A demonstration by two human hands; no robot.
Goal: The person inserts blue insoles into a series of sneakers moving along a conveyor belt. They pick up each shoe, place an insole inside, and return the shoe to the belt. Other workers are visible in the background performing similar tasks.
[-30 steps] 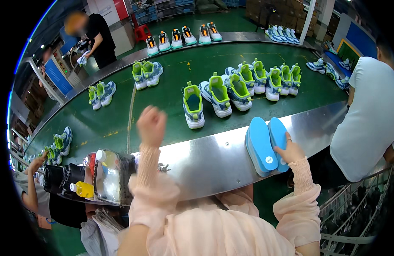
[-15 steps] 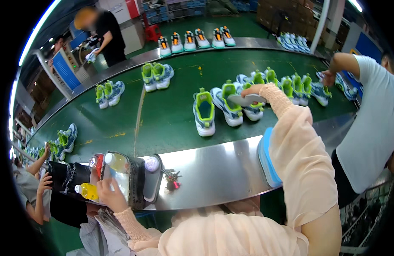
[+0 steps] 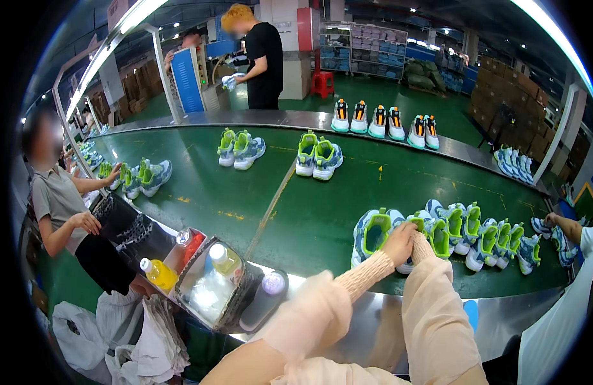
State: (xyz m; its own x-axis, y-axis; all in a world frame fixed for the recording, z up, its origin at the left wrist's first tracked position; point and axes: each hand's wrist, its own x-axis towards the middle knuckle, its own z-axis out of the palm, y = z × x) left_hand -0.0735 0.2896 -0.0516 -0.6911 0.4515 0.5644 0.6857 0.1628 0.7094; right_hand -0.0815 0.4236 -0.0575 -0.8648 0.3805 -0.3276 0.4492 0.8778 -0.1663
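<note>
Brown cardboard boxes [image 3: 502,83] stand stacked at the far right — more brown cartons [image 3: 132,86] at the far left, beside an upright blue panel [image 3: 187,80].

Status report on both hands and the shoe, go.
Left hand and right hand both on the blue-and-green sneaker at the green belt's near edge. Grip hidden. Row of matching sneakers crowds its right side.

One head-worn fisheye view looks down and forward across the green conveyor belt [image 3: 245,199] — close above its near edge (rims bend).
</note>
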